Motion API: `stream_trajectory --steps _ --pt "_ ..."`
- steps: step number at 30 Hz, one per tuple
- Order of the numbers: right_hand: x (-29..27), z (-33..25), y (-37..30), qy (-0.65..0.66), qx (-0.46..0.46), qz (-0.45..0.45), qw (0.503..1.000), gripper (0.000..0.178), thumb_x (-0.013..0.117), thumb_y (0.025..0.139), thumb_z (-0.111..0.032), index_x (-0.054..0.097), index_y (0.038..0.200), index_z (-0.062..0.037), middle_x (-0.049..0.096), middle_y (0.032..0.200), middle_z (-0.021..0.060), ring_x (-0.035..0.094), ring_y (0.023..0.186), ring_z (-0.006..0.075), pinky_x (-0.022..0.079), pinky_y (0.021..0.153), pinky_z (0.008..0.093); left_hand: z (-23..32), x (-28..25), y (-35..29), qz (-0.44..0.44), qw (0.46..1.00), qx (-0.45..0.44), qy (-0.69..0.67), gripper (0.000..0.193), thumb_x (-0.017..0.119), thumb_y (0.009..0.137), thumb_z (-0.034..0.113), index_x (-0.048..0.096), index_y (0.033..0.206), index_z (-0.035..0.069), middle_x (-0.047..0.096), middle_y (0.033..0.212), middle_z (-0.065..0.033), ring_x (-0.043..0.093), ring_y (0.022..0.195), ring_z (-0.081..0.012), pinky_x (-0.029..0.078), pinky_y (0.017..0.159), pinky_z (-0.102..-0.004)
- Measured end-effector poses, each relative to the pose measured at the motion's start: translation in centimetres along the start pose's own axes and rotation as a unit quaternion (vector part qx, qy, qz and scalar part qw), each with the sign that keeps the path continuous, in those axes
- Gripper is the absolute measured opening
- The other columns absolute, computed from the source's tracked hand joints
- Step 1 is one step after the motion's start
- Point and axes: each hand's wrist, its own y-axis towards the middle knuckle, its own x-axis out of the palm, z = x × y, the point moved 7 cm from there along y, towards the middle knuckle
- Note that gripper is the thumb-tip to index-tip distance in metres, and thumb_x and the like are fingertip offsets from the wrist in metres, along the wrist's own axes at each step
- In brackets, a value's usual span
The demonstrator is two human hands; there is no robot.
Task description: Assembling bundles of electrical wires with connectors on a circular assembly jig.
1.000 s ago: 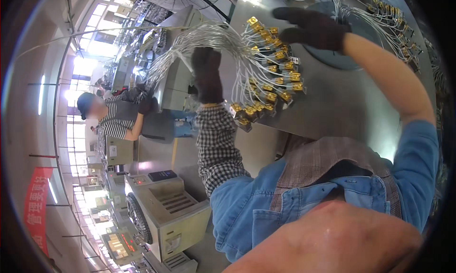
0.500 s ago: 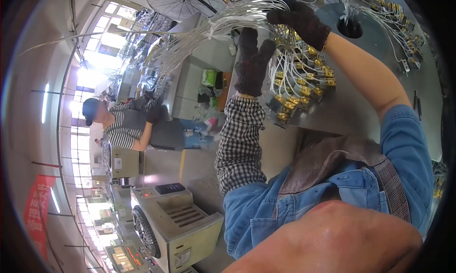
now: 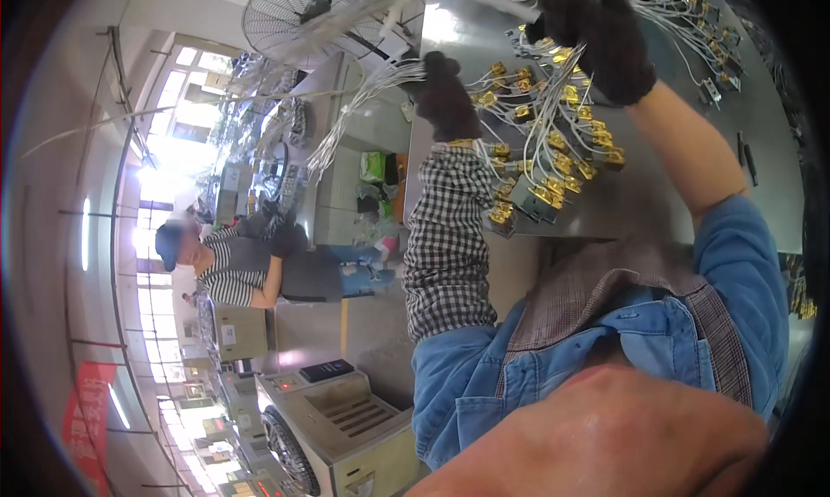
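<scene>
I judge that I am partway through sorting a wire harness: drawing one lot of wires away from another. My gloved right hand (image 3: 601,43), in the upper right of the frame, is closed around white wires (image 3: 560,73), which drop from my fist and fan out to gold-coloured connectors (image 3: 562,164). These lie right of centre on the grey metal table (image 3: 666,185). My gloved left hand (image 3: 447,99), in the upper middle, has its fingers curled and appears to pinch a thinner hank of pale wires (image 3: 367,90), whose loose ends hang to the left. A thicker, blurred bundle (image 3: 354,17) arches along the top edge; the frame cuts it off, so I cannot tell exactly how it joins what my right hand grips.

The next move, I think, calls for a firm right hand while the left draws its hank clear, without dragging the connectors or crossing strands.

As for writing, a red banner (image 3: 91,419) at the lower left carries pale characters, partly cut off by the rim. The cream machine (image 3: 372,454) at the bottom bears a small pale label, too blurred to read. I make out no brand anywhere.
</scene>
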Motion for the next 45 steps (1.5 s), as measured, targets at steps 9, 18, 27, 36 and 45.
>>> stream_trajectory --steps 9,18,27,36,45 --pt "0.6 -1.7 1.6 0.111 -0.145 -0.101 0.978 0.028 0.054 0.099 -0.030 0.059 0.091 -0.0036 0.051 0.068 0.0006 0.045 0.057 0.0064 0.037 0.051 0.0236 -1.7 -4.4 7.0 0.090 0.981 -0.108 0.135 0.020 0.050 0.098 0.019 0.057 0.108 0.002 0.038 0.057 0.0019 0.038 0.049 -0.0106 0.052 0.065 -0.0391" --pt "1.5 -6.2 -2.7 -0.395 -0.025 0.179 0.900 0.036 0.055 0.098 -0.038 0.054 0.083 -0.0060 0.039 0.065 -0.0028 0.035 0.053 0.0076 0.043 0.054 0.0272 -1.0 -11.3 7.2 -0.270 0.957 0.071 0.083 0.028 0.055 0.097 0.014 0.054 0.119 -0.002 0.055 0.067 -0.0037 0.051 0.058 -0.0129 0.054 0.073 -0.0448" --pt "-3.1 -3.6 -4.4 0.121 -0.257 -0.123 0.951 0.038 0.053 0.099 -0.041 0.054 0.082 -0.0062 0.041 0.065 -0.0026 0.037 0.052 0.0071 0.047 0.056 0.0280 -3.9 -15.7 10.5 -0.111 0.988 -0.061 0.084 0.037 0.054 0.094 0.021 0.052 0.116 -0.009 0.042 0.061 -0.0004 0.047 0.051 -0.0134 0.057 0.063 -0.0448" --pt "-5.4 -5.1 -9.3 -0.051 -0.238 -0.008 0.970 0.033 0.054 0.098 -0.035 0.056 0.087 -0.0042 0.043 0.066 -0.0017 0.039 0.053 0.0074 0.049 0.058 0.0287 -2.4 -11.1 12.7 -0.460 0.793 0.035 0.398 0.028 0.055 0.093 0.009 0.056 0.117 -0.005 0.056 0.076 -0.0034 0.059 0.057 -0.0146 0.060 0.057 -0.0339" --pt "-3.5 -5.3 -10.1 -0.201 -0.204 0.103 0.953 0.028 0.055 0.098 -0.029 0.057 0.092 -0.0021 0.045 0.067 -0.0009 0.042 0.054 0.0076 0.051 0.059 0.0293 -7.9 -7.9 14.5 -0.387 0.850 -0.281 0.219 0.033 0.051 0.088 -0.004 0.056 0.120 -0.004 0.060 0.083 -0.0096 0.065 0.065 -0.0193 0.063 0.064 -0.0374"
